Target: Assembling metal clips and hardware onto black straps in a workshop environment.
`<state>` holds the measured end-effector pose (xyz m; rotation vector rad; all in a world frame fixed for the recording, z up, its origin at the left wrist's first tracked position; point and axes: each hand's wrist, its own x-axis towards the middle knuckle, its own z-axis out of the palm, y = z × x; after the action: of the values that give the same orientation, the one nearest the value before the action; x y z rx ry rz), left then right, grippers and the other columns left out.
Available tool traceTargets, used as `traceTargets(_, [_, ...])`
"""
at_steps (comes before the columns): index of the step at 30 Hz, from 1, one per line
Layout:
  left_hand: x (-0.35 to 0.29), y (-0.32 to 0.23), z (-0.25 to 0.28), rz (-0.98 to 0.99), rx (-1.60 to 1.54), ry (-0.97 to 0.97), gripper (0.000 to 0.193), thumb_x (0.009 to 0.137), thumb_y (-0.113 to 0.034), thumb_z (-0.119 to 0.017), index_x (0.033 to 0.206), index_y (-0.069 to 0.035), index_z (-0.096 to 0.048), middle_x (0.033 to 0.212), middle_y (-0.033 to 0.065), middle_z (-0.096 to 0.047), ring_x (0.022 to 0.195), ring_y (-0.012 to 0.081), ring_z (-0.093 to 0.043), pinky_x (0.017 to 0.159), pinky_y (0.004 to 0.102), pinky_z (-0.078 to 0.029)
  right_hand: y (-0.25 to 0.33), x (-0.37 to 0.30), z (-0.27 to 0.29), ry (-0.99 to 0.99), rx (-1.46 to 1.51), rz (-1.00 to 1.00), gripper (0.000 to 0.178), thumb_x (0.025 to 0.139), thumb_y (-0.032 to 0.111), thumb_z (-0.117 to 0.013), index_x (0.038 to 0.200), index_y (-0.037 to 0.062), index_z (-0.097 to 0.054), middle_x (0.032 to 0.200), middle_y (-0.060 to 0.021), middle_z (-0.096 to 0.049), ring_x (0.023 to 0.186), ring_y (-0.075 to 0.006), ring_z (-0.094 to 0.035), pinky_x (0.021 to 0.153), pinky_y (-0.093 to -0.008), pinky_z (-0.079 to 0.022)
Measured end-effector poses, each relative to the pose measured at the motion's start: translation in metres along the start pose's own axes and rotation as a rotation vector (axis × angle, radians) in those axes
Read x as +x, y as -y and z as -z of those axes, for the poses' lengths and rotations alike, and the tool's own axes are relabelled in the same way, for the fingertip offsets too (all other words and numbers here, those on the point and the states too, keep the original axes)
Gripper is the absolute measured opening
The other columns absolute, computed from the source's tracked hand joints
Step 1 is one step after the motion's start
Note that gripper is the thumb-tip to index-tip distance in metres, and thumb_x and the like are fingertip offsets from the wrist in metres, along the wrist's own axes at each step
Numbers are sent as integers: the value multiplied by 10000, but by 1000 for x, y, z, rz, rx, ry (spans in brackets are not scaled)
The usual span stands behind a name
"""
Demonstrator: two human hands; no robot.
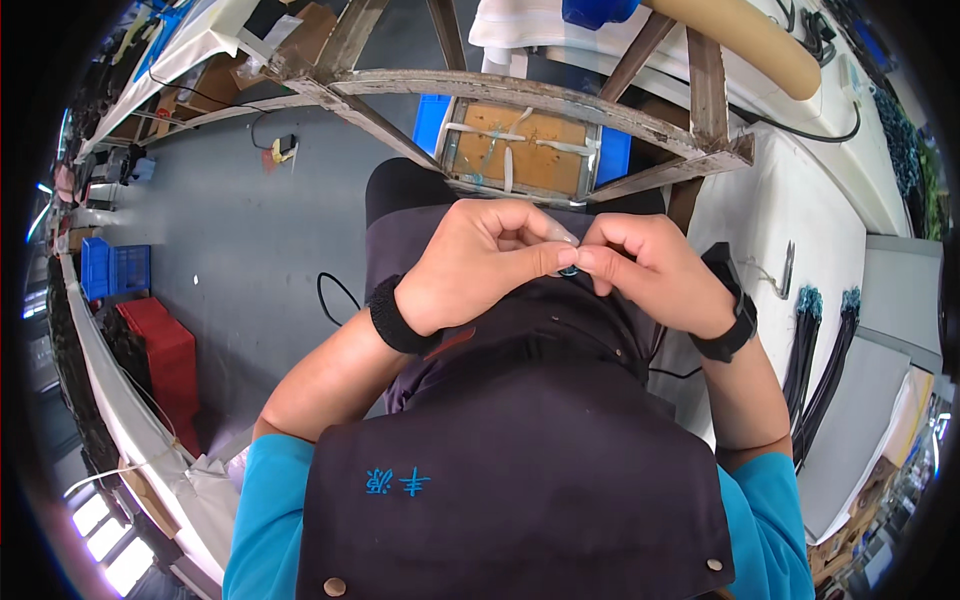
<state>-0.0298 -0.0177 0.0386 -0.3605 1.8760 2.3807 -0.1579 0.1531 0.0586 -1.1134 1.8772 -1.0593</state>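
Observation:
My left hand (480,262) and my right hand (652,268) meet in front of me, above the lap of my dark apron (530,400). Thumbs and forefingers of both are pinched together, tip to tip. A small teal piece (569,271) shows just under the fingertips; most of it is hidden, and its kind is too small to make out. Dark bands circle both wrists. To the right, on a white-covered table (745,200), lie bundles of dark cords with teal ends (806,335) and a thin metal tool (787,270).
A worn metal frame (520,88) crosses ahead of me, with a wooden board (520,150) strapped with tape beneath it. Blue crates (112,268) and a red box (160,360) stand on the left. A cardboard tube (750,40) lies at the upper right.

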Motion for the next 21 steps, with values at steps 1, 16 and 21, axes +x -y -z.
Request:
traceTargets(1, [0, 0, -1, 33, -13, -42, 134, 853, -51, -663, 949, 37, -632, 907, 79, -669, 808, 100, -624, 740, 221, -512, -2, 0, 1, 84, 127, -136, 175, 813, 174, -686, 871, 29, -608, 702, -77, -608, 630, -234, -597, 555, -322, -454])
traceTargets(16, [24, -10, 0, -35, -25, 35, 141, 890, -95, -625, 942, 35, -637, 905, 90, -672, 807, 126, -639, 761, 252, -524, -2, -24, -15, -354, -265, 364, 266, 716, 104, -760, 918, 21, -608, 717, -111, -578, 608, -274, -564, 545, -334, -453])
traceTargets(21, [16, -7, -2, -115, -5, -8, 114, 877, -53, -630, 944, 39, -637, 921, 107, -674, 853, 145, -647, 799, 266, -525, -3, -14, -5, -289, -237, 372, 186, 758, 124, -728, 855, 22, -606, 712, -120, -576, 592, -286, -552, 545, -342, -444])
